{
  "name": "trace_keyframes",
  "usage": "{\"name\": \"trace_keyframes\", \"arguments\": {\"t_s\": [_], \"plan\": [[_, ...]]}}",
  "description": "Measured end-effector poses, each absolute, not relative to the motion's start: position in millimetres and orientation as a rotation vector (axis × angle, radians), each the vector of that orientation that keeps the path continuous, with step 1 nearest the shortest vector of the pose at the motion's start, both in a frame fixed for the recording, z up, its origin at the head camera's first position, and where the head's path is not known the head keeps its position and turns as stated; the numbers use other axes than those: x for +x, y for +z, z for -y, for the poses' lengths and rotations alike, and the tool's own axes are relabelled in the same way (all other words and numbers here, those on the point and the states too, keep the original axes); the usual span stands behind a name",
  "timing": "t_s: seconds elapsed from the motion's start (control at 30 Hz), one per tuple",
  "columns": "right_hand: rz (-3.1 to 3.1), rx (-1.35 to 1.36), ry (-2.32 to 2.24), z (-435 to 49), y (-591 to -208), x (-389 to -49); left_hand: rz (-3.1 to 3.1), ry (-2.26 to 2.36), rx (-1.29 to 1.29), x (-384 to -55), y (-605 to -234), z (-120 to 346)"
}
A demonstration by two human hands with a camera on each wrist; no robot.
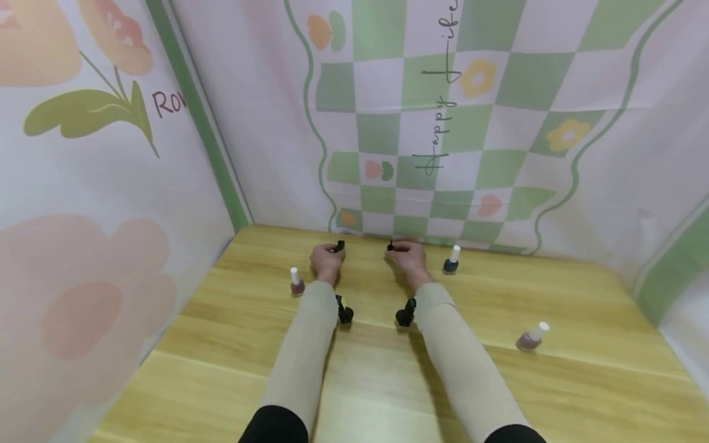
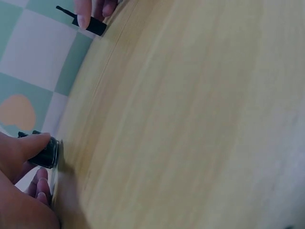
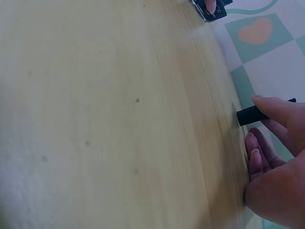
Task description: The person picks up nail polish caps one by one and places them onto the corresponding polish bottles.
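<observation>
My left hand (image 1: 327, 259) grips a small dark nail polish bottle (image 2: 49, 156) near the table's back edge. Its thumb lies across the dark glass, and the neck faces the wall cloth in the left wrist view. A hand's width or more to the right, my right hand (image 1: 411, 258) pinches a black brush cap (image 3: 251, 116) between thumb and fingers. The brush stem (image 2: 65, 11) sticks out from that cap, away from the tabletop and apart from the bottle. Both hands are low over the wood, with their lower fingers at the table surface in the wrist views.
A brownish polish bottle (image 1: 297, 286) with a white cap stands left of my left hand. A dark blue one (image 1: 451, 266) stands right of my right hand, and a purple one (image 1: 528, 340) nearer on the right. Behind the wooden table (image 1: 365, 369) hangs a checkered cloth (image 1: 376, 132).
</observation>
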State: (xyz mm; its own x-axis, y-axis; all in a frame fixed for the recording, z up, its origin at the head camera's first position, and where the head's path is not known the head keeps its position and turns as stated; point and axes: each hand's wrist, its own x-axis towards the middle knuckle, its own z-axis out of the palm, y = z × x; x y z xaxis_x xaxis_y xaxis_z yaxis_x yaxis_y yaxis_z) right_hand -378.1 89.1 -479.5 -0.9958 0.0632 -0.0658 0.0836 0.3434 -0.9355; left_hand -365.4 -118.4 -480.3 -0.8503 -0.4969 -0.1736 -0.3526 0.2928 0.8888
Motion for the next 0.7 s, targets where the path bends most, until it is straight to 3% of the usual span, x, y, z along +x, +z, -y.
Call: {"name": "trace_keyframes", "arguments": {"t_s": [0.27, 0.7], "plan": [[-2.447, 0.153, -1.857, -93, -478, -366, 2.412, -1.599, 0.75, -358, -478, 115], [-2.378, -0.033, -1.756, -111, -455, -341, 2.519, -1.816, 0.268, -328, -461, 98]]}}
